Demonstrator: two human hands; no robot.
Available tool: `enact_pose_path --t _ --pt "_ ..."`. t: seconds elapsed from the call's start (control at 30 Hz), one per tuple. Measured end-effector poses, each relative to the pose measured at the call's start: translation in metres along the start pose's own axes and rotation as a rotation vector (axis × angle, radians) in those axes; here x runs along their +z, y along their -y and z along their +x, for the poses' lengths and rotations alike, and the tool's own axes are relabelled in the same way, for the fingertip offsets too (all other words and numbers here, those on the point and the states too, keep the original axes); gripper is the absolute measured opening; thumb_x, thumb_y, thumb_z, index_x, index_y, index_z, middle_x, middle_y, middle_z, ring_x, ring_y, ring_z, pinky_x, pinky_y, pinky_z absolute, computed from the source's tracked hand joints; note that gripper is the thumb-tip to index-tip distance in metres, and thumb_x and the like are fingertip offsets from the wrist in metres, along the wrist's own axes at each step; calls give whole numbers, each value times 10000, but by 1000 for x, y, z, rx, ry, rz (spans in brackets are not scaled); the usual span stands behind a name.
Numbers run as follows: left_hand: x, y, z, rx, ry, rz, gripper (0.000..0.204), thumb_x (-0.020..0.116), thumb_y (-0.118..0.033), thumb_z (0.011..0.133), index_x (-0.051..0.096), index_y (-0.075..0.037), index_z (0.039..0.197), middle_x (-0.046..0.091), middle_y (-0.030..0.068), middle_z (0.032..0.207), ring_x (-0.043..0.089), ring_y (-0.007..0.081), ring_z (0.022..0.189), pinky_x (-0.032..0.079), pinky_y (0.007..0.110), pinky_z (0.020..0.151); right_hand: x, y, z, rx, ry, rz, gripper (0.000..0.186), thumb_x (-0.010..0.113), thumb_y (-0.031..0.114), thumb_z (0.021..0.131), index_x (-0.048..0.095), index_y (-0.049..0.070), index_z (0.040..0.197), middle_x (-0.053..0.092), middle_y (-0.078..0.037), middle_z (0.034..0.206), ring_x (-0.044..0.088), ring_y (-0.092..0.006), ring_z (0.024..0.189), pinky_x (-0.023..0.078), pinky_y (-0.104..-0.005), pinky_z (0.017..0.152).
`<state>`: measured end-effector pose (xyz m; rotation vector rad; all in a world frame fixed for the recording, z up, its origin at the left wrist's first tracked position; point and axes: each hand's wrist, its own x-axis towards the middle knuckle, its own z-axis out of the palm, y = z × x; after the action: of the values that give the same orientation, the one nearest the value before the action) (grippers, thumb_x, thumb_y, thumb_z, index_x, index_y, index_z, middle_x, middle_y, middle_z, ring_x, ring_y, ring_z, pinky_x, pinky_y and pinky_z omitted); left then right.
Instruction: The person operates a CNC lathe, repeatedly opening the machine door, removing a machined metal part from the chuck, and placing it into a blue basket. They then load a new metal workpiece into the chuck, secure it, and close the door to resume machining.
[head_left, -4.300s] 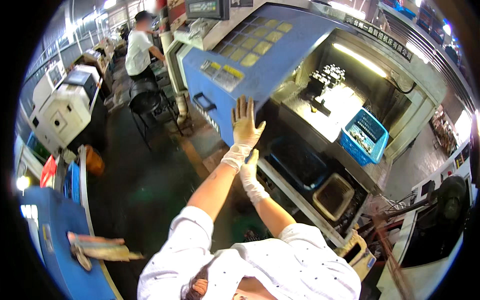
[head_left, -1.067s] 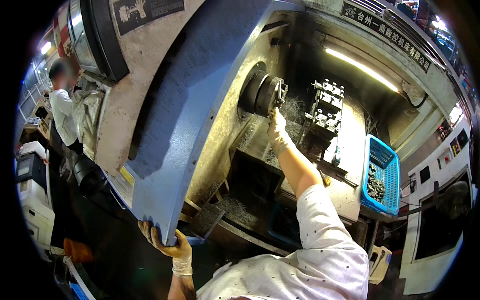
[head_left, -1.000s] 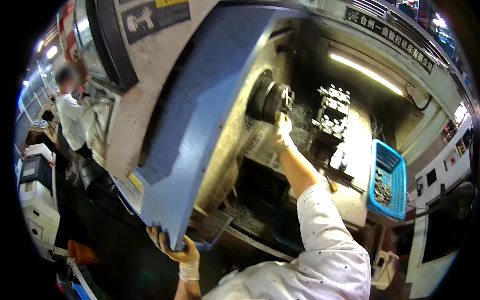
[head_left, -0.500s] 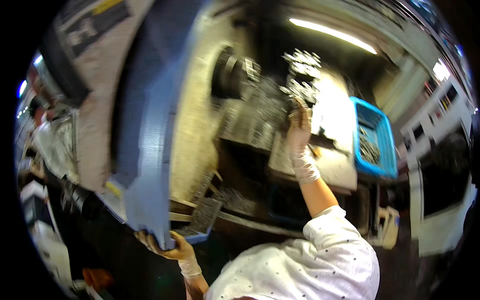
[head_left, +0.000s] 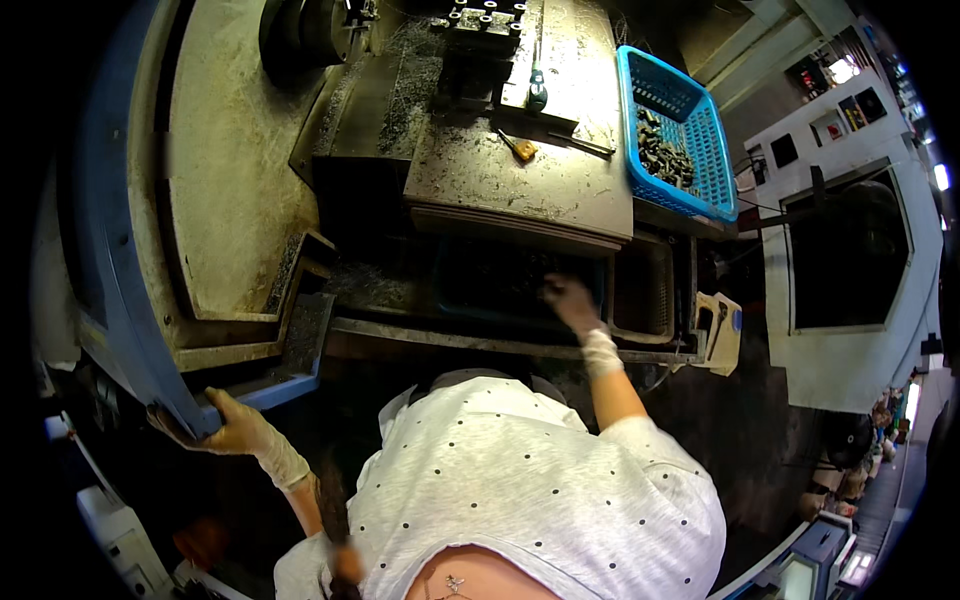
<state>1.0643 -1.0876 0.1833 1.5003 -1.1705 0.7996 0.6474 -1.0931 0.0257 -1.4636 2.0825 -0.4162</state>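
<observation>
My left hand [head_left: 235,425], in a stained, pale glove, has its fingers wrapped round the lower corner of the machine's blue panel [head_left: 150,330]. Over a dark bin [head_left: 470,290] beneath the front edge of a metal plate [head_left: 500,205] is my gloved right hand [head_left: 570,300]. Motion smears its fingers, and whether anything is in them cannot be made out. On the plate lie a small yellow-handled tool [head_left: 520,148], a thin dark rod [head_left: 582,145] and a dark-handled tool [head_left: 537,92].
A blue plastic basket [head_left: 720,165] of small metal parts stands right of the plate. At upper left is a round chuck [head_left: 300,40]; metal chips litter the bed near it. A block with several bolts [head_left: 485,18] sits at the top. A whitish plastic container [head_left: 715,335] stands lower right.
My right hand has come down from the bolted block to the dark bin below the plate. My left hand still grips the blue panel's corner. The whole view has shifted.
</observation>
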Motion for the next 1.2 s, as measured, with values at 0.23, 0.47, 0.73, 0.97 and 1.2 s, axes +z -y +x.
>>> enact_pose_path --t 0.23,0.47,0.73,0.97,1.2 --pt "3 -14 -1 -119 20 -84 622 497 63 568 216 20 1121 276 173 1146 280 280 1067 202 396 896 112 23 92 144 236 -168 290 463 198 677 496 44 920 480 -160 952 449 -298 890 369 -341 763" --pt "2 -13 -6 -197 24 -91 575 496 39 601 239 19 1115 293 151 1131 312 258 1036 221 351 888 130 18 105 -165 68 -457 214 405 155 700 525 62 851 518 -134 871 507 -260 795 415 -338 682" --pt "-2 -26 -2 -208 61 -64 593 476 50 580 225 18 1117 265 167 1154 261 274 1078 184 378 905 70 9 51 -108 148 117 306 411 272 761 512 -17 762 535 -146 768 509 -240 718 399 -305 623" --pt "-2 -20 -3 -125 9 -54 574 478 55 591 237 38 1113 293 172 1145 279 283 1071 178 375 905 30 147 3 -8 1021 1381 217 390 148 783 396 13 954 466 -49 717 459 -122 644 383 -224 584" --pt "-1 -18 -3 -127 15 -39 576 453 72 560 255 28 1099 293 177 1141 272 310 1070 182 409 899 -31 315 74 -373 1044 1707 322 378 21 740 349 106 1049 459 -55 757 472 -145 645 441 -292 610"
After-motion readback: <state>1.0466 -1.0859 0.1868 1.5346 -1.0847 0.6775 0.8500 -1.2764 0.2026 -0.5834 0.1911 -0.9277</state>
